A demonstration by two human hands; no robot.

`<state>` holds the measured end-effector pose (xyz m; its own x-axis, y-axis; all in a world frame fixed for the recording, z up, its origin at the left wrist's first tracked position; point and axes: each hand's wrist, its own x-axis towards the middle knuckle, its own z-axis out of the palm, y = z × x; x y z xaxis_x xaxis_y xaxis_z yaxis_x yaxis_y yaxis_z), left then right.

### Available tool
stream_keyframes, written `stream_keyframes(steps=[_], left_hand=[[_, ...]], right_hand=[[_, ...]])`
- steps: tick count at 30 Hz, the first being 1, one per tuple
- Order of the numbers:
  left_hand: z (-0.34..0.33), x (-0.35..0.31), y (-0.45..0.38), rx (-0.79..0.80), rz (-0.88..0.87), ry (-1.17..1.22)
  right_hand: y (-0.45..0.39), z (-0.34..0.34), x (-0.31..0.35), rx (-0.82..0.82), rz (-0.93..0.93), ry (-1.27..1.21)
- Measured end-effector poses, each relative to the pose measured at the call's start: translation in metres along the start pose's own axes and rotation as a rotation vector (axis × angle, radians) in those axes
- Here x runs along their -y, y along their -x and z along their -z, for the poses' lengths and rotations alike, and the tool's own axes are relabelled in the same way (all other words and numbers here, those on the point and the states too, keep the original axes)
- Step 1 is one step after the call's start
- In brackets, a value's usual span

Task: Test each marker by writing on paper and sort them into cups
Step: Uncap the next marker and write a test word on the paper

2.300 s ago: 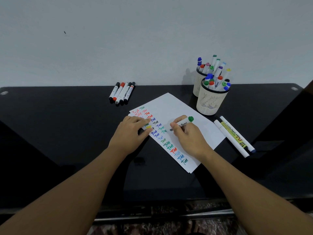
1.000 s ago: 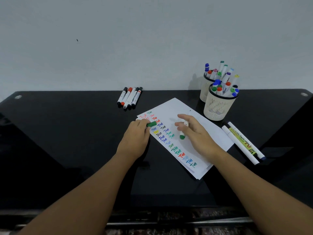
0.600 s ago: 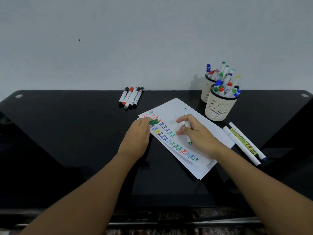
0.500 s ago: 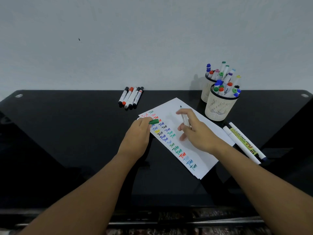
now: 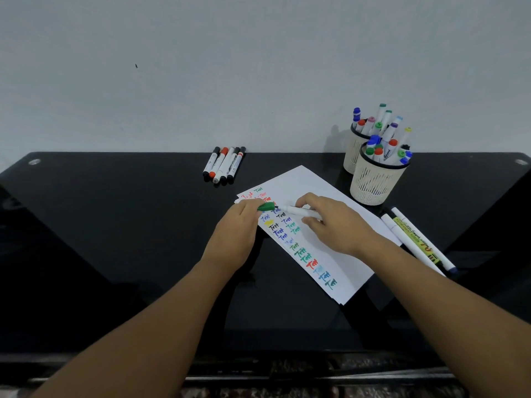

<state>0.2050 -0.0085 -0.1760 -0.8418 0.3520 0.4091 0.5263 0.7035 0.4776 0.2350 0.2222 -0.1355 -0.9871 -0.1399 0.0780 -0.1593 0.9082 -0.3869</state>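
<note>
Left hand: the left hand (image 5: 234, 234) lies on the table at the paper's left edge, fingers curled, and pinches the green cap (image 5: 266, 207) at its fingertips.
Cap: it points right, toward the marker's tip, with the tip right at its mouth; whether they touch cannot be told.
Right hand: the right hand (image 5: 336, 225) rests over the paper, its fingers curled round the white marker (image 5: 298, 211), which it holds near the rear end.
Marker: it lies almost level above the paper, tip to the left, bare nib facing the cap.
Paper: the white paper (image 5: 339, 205) lies slanted on the table, a second sheet's edge showing beneath it. Columns of small coloured "Test" words run down its left side in red, green, blue, black and teal, with one yellow mark.
Cups: two cream mesh cups stand at the back right. The near cup (image 5: 373, 185) is just beside the paper's far corner; the far cup (image 5: 354, 152) stands behind it and touches it. Both hold upright markers with coloured caps.
Marker row: four markers (image 5: 224, 165) with black and red caps lie side by side at the table's back edge, well apart from the paper.
Right side: three long pens (image 5: 413, 239) lie together beside the paper's right edge, one with a yellow label.
Table: black glossy table (image 5: 115, 225) against a pale wall.
</note>
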Motion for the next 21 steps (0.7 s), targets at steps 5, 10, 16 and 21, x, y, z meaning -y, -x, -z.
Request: stream_keyframes(steps=[5, 10, 16, 21], left_hand=[[0.001, 0.000, 0.001, 0.004, -0.062, -0.008], [0.004, -0.004, 0.006, -0.001, -0.116, 0.016], [0.001, 0.000, 0.003, 0.052, 0.068, 0.137], [-0.008, 0.009, 0.001, -0.032, 0.022, 0.045]], right_hand=[[-0.007, 0.001, 0.007, 0.010, 0.087, 0.072], [-0.017, -0.003, 0.018, 0.035, 0.195, 0.214], [-0.011, -0.011, 0.022, 0.106, 0.265, 0.071], [-0.008, -0.018, 0.021, 0.023, 0.207, 0.006]])
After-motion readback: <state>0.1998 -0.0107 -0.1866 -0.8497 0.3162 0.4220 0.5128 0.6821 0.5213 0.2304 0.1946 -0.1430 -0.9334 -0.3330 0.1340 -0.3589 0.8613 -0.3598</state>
